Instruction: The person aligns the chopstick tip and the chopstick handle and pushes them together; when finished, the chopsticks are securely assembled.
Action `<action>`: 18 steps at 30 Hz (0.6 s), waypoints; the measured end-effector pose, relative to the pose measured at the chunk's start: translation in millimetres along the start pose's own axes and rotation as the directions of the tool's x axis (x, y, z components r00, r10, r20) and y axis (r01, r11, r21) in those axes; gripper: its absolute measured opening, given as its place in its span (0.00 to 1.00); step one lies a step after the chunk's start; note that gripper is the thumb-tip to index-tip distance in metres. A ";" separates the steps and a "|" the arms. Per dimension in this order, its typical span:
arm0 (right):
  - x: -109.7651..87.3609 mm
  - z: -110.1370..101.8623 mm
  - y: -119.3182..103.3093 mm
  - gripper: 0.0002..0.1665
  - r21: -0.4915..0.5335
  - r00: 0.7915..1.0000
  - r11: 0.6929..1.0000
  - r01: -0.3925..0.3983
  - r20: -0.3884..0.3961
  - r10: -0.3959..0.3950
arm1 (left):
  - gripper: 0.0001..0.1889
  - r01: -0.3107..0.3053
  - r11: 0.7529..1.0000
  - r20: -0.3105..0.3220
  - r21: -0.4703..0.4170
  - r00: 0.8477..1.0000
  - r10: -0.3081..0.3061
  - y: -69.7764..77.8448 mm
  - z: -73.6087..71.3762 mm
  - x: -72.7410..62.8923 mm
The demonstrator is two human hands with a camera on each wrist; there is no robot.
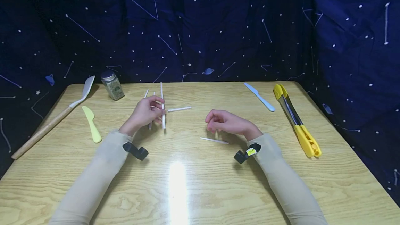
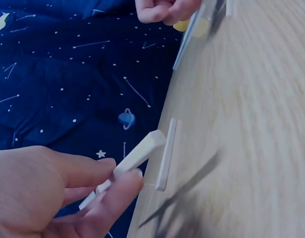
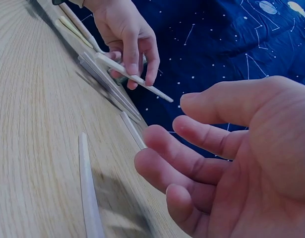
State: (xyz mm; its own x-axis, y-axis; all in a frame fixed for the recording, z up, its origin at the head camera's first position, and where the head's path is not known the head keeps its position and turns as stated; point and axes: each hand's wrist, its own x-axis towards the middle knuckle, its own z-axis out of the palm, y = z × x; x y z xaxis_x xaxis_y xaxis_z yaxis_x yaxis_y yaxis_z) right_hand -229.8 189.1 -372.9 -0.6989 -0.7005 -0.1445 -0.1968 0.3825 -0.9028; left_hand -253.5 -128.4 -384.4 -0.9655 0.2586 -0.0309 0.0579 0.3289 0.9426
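Observation:
My left hand (image 1: 145, 112) pinches a slim white stick (image 2: 142, 151) between thumb and fingers, lifted over the table with its shadow below. Two more white sticks lie on the table beneath that hand, partly covered by it. Just right of the held stick, another white stick (image 1: 179, 109) lies crosswise on the wood. My right hand (image 1: 229, 122) hovers with loosely curled fingers and nothing in it. Under it, a white stick (image 1: 214, 140) lies on the table, also visible in the right wrist view.
On the left lie a white spatula (image 1: 59, 115) with a wooden handle and a pale yellow knife (image 1: 91, 124); a lidded spice jar (image 1: 113, 86) stands behind. At right are a blue knife (image 1: 260, 96) and yellow tongs (image 1: 297, 121). A dark starry curtain (image 1: 200, 27) borders the wooden table (image 1: 218, 190).

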 end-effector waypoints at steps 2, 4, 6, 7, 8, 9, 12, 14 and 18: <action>0.1 -0.5 -0.6 0.14 0.000 1.000 1.000 -0.003 0.004 0.003 | 0.21 0.019 1.000 -0.021 0.025 1.000 -0.019 1.0 1.0 0.1; 0.2 -0.9 -0.8 0.14 0.002 1.000 1.000 -0.007 0.008 0.007 | 0.21 0.041 0.998 -0.041 0.050 0.998 -0.038 1.5 1.3 -0.1; 0.4 -1.1 -0.5 0.14 0.009 1.000 1.000 -0.009 0.012 0.009 | 0.21 0.046 0.996 -0.048 0.074 0.998 -0.042 0.6 1.4 -0.2; 0.4 -1.1 -0.3 0.14 0.008 1.000 1.000 -0.007 0.015 0.007 | 0.21 0.046 0.995 -0.049 0.085 0.998 -0.042 -0.1 1.9 -0.3; 0.4 -1.1 0.0 0.14 0.008 1.000 1.000 -0.004 0.018 0.004 | 0.21 0.046 0.994 -0.051 0.100 0.998 -0.041 -1.1 2.3 -0.2; 0.5 -1.1 0.4 0.14 0.008 1.000 1.000 -0.001 0.022 0.001 | 0.21 0.042 0.992 -0.052 0.115 0.998 -0.037 -2.4 2.8 -0.3; 0.8 -0.8 1.7 0.14 -0.002 0.999 1.000 0.006 0.032 -0.006 | 0.20 0.035 0.989 -0.053 0.146 0.998 -0.027 -5.9 5.1 -0.6; 1.1 -0.5 2.3 0.14 -0.011 0.999 1.000 0.005 0.034 -0.004 | 0.20 0.023 0.988 -0.058 0.154 0.998 -0.014 -7.5 6.5 -0.8; 2.3 0.0 3.7 0.14 -0.014 0.999 1.000 0.003 0.037 -0.002 | 0.20 -0.007 0.986 -0.085 0.169 0.996 0.021 -8.9 7.9 -2.1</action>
State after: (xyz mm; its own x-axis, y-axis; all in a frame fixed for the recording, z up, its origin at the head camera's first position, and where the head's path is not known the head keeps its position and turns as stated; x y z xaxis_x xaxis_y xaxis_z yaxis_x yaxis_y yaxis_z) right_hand -232.1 188.9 -376.6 -0.6725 -0.7232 -0.1573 -0.2086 0.3891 -0.8973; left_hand -250.0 -124.7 -395.4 -0.9821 0.1876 0.0175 0.1065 0.4758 0.8731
